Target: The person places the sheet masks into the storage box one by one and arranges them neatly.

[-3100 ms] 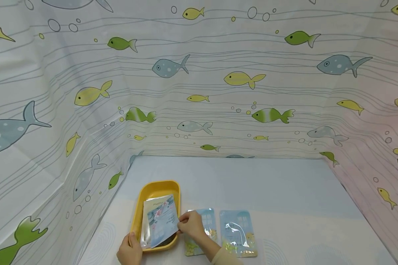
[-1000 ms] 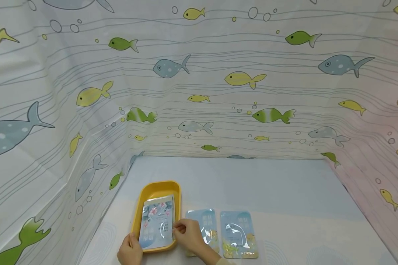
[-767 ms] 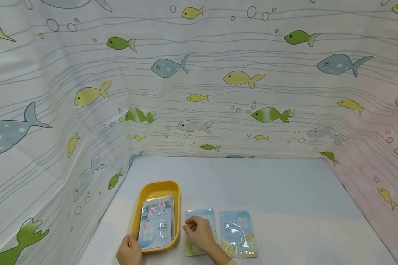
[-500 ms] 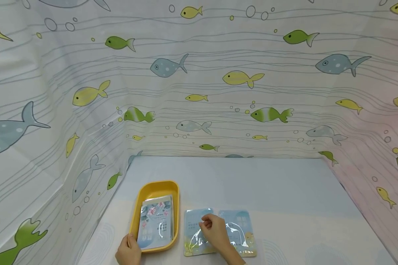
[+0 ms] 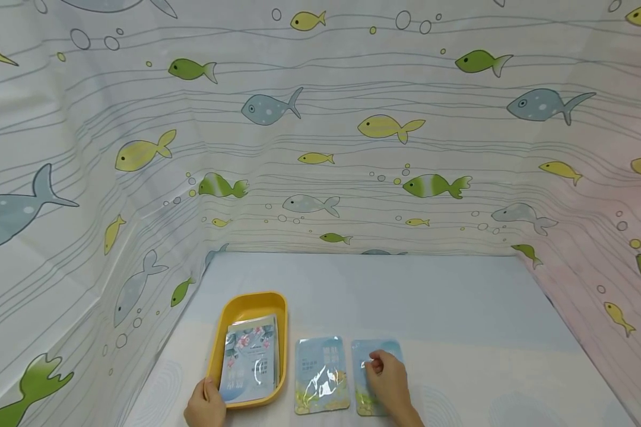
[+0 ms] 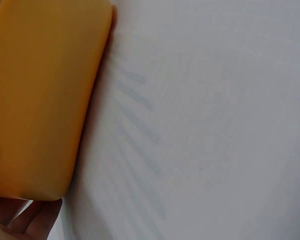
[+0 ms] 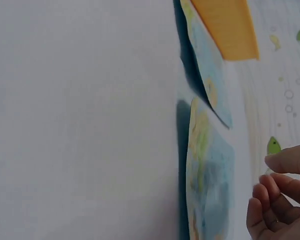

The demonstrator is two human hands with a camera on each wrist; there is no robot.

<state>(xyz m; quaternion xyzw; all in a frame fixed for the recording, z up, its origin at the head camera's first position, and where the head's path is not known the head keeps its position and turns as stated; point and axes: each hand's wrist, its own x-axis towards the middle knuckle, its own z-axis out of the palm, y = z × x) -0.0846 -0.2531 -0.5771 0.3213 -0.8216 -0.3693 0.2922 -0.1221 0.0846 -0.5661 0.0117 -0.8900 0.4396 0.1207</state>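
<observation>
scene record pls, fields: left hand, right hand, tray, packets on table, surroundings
left hand: left hand grips the near left corner of the yellow tray
right hand: right hand over the right packet, fingers curled at its top; contact not clear
tray: holds a floral packet lying flat, another seems to lie under it
packets on table: middle packet lies flat between the tray and the right packet, untouched
surroundings: pale table, fish-print curtain on three sides
</observation>
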